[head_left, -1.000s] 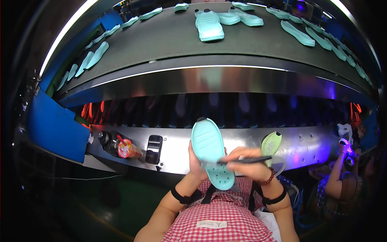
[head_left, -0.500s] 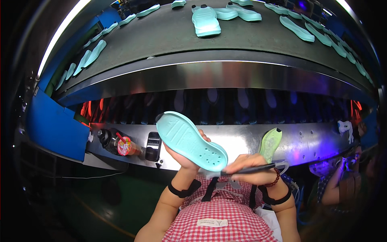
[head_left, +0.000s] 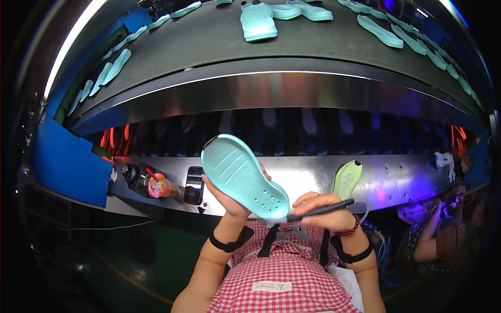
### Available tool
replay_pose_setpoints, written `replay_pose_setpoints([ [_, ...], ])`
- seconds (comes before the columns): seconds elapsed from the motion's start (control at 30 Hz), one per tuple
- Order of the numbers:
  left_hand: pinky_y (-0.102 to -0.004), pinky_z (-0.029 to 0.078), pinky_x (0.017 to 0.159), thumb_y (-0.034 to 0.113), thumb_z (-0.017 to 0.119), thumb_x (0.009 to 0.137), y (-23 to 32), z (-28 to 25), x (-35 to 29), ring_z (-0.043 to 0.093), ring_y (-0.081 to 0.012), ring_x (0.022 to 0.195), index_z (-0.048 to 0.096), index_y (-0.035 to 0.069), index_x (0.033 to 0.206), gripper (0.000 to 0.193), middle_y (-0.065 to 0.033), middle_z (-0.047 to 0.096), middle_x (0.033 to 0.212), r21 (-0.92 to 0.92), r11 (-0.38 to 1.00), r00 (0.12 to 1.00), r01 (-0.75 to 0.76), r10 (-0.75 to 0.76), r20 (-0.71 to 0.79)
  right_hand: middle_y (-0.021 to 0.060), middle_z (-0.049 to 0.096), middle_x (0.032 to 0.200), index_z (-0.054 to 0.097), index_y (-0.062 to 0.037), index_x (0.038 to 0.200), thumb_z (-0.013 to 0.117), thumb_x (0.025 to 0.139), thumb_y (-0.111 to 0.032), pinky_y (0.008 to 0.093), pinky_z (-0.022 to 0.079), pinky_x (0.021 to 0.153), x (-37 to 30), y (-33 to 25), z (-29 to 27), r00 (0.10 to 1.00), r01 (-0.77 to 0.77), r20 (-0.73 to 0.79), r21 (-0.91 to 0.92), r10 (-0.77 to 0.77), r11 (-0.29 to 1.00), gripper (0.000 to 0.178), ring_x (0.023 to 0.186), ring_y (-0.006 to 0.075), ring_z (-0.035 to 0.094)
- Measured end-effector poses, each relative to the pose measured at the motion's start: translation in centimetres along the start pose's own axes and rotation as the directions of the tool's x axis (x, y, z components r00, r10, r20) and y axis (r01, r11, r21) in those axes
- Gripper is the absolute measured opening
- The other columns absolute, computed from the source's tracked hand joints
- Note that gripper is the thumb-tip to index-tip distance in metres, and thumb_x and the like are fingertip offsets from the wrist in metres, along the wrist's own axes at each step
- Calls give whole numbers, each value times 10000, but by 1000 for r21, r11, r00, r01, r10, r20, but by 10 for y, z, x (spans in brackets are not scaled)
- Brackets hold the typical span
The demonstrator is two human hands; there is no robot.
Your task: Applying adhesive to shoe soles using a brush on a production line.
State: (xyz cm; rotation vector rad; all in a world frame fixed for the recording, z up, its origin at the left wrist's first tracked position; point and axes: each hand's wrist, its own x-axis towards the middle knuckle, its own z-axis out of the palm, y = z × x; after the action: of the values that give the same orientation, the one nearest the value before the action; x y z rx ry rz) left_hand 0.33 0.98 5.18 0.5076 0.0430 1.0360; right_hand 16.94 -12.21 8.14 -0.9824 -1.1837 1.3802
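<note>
Left grip (head_left: 228, 204) supports sole (head_left: 240, 175); right grip (head_left: 335, 219) holds brush (head_left: 322, 210).

At the left of our bench (head_left: 292, 169) stand a bottle (head_left: 130, 174) and, to its right, a cup (head_left: 156, 187), then a phone-like object (head_left: 194, 186). We hold a shoe sole (head_left: 240, 175) between that and a second sole (head_left: 347, 177) farther right. On the far belt (head_left: 209, 47), more soles (head_left: 259, 23) lie left, centre and right.

The turquoise sole (head_left: 241, 175) leans further left than a second ago.
</note>
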Motion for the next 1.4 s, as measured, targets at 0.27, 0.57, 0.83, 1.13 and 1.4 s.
replay_pose_setpoints([
  [0.27,-434,460,826,524,286,845,-22,-17,-24,546,-340,965,337,3,1255,665,-216,497,1129,-52,957,955,287,-290,-68,140,621,951,587,40,969,604,760,19,238,491,742,2,18,20,974,-12,-222,109,36,994,211,857,149,598],
  [0.57,-313,460,836,273,443,859,-3,-23,-10,569,-215,950,407,-57,1194,471,-173,542,1079,108,723,720,682,-690,78,127,632,939,622,-18,944,644,721,-9,281,492,761,3,-13,6,982,132,181,-447,-56,885,224,867,203,619],
  [0.83,-326,404,890,308,439,846,10,-10,-5,521,-242,1025,371,-67,1229,541,-195,486,1165,525,476,574,706,-819,-30,130,625,964,615,-24,934,621,725,-9,299,490,781,4,-28,-13,925,294,361,-486,-118,823,210,898,235,611],
  [1.13,-317,427,845,334,464,797,34,-25,-11,544,-242,980,463,-69,1160,542,-187,534,1115,546,544,665,637,-746,-34,127,616,996,613,-26,946,617,710,20,296,488,791,-13,-29,-16,953,254,279,-526,-118,812,240,932,242,600],
  [1.4,-325,430,849,396,431,818,51,-35,-7,551,-238,965,503,-82,1109,564,-192,544,1100,606,660,750,443,-644,153,130,632,943,636,-22,921,635,728,-5,272,487,795,-26,-18,-5,994,102,27,-534,-103,839,194,881,219,617],
])
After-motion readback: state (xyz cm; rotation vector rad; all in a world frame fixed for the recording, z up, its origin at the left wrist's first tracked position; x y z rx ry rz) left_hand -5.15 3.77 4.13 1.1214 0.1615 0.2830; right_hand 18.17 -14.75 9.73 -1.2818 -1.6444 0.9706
